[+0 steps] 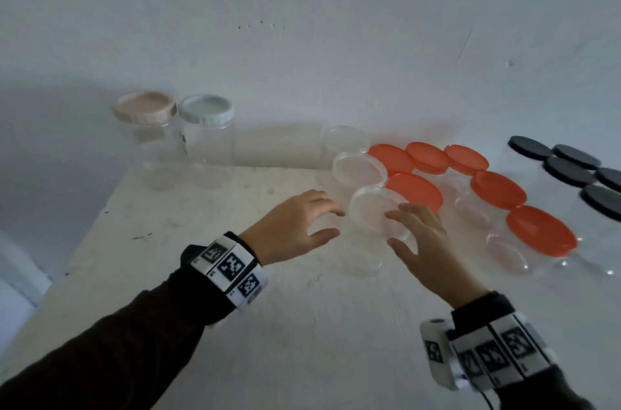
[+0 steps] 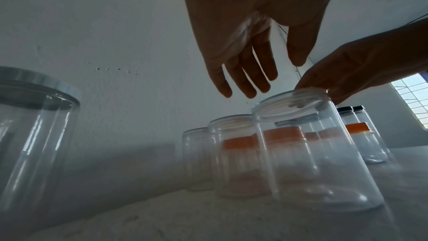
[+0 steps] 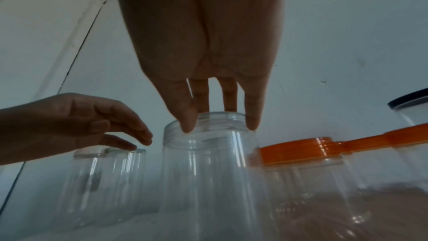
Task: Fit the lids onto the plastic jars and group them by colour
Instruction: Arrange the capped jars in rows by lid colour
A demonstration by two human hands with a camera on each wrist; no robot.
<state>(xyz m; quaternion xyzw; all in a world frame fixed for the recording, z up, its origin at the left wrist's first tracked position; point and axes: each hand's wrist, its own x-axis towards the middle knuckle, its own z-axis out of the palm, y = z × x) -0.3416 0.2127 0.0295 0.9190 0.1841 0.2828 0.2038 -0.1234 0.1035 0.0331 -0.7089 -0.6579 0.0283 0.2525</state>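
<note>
A clear jar point(image 1: 366, 255) with a clear lid point(image 1: 368, 206) stands mid-table, nearest of three clear-lidded jars in a row. My right hand point(image 1: 400, 229) comes down on it from the near right and grips the lid, fingertips spread round its rim. The right wrist view shows that hand point(image 3: 220, 125) straddling the lid point(image 3: 215, 116) from above. My left hand point(image 1: 337, 222) hovers just left of the jar, fingers relaxed, touching nothing. From the left wrist, the left hand point(image 2: 271, 78) hangs above the jar point(image 2: 312, 162).
Two more clear-lidded jars point(image 1: 359, 169) stand behind. Several orange-lidded jars point(image 1: 497, 189) sit to the right, with black-lidded jars point(image 1: 568, 171) at the far right. A pink-lidded jar point(image 1: 144, 105) and a white-lidded jar point(image 1: 205, 109) stand back left. The table's left edge point(image 1: 67, 261) runs diagonally.
</note>
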